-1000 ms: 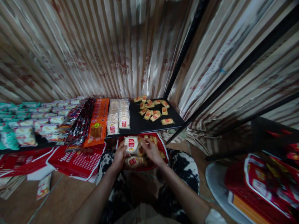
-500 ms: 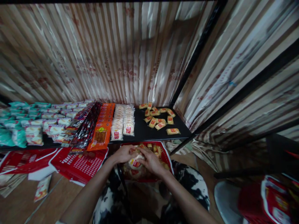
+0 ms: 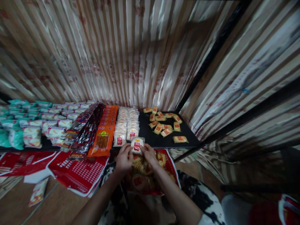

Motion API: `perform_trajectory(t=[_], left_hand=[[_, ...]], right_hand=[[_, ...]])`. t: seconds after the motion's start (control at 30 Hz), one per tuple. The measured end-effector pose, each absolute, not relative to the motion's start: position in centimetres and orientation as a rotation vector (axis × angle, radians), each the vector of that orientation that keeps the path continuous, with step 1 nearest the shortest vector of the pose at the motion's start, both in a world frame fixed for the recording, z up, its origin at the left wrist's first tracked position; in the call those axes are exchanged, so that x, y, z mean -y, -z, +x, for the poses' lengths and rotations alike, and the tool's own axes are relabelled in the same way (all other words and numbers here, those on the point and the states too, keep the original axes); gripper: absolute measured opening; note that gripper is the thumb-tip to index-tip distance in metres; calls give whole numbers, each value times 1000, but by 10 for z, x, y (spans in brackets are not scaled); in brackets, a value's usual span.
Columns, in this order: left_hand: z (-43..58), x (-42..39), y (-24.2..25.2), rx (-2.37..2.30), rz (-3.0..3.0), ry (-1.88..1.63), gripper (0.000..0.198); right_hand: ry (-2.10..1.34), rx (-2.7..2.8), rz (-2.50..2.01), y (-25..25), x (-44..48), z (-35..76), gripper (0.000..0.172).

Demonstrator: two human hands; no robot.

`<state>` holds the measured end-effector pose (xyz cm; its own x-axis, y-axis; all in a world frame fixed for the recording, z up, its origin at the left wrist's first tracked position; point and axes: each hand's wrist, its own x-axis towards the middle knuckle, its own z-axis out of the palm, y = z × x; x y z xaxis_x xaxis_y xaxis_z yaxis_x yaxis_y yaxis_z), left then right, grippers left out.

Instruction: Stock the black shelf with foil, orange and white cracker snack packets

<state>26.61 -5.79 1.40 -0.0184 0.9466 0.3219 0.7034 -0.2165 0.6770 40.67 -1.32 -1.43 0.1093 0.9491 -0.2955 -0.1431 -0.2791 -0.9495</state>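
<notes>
Between both hands is a round white cracker packet (image 3: 137, 145) with a red label, held upright at the front edge of the black shelf (image 3: 150, 142). My left hand (image 3: 124, 158) grips its left side, and my right hand (image 3: 149, 154) pinches its right side. Just behind it stand two rows of similar white packets (image 3: 132, 128). Below my hands, a red bag (image 3: 174, 170) holds yellow packets (image 3: 161, 158) and a few white ones; my forearms cover part of it. Small yellow packets (image 3: 167, 132) lie loosely on the shelf to the right.
Orange snack packs (image 3: 102, 141), dark shiny packs (image 3: 85, 129), white packs (image 3: 32, 137) and teal packs (image 3: 16, 137) line the shelf leftward. Red bags (image 3: 79, 168) and one packet (image 3: 38, 192) lie below. A black post (image 3: 201, 68) rises at right.
Both hands have risen out of the red bag to the shelf edge with the white packet, which now faces upright between them. The view has shifted slightly.
</notes>
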Motion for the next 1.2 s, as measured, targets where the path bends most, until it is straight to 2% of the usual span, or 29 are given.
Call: perform_trajectory(t=[0.17, 0.3, 0.53, 0.87, 0.97, 1.1, 1.2], left_hand=[[283, 49, 2, -1732, 2034, -917, 36], [288, 40, 11, -1833, 2087, -915, 41], [294, 26, 34, -1920, 2208, -985, 46], [311, 24, 51, -2062, 2263, -1064, 42], [313, 19, 61, -2086, 2241, -1179, 38], [315, 15, 67, -2127, 2231, -1302, 35], [319, 15, 66, -2144, 2221, -1355, 37]], right_hand=[[-1239, 972, -1382, 25, -16, 400, 28], [-1131, 1114, -1436, 32, -26, 394, 25], [-709, 1347, -1730, 28, -28, 388, 26], [-918, 1320, -1554, 24, -35, 392, 24], [-1025, 1321, -1514, 27, -37, 399, 29], [-973, 1220, -1606, 27, -58, 414, 45], [-1069, 1052, -1488, 25, -97, 419, 57]])
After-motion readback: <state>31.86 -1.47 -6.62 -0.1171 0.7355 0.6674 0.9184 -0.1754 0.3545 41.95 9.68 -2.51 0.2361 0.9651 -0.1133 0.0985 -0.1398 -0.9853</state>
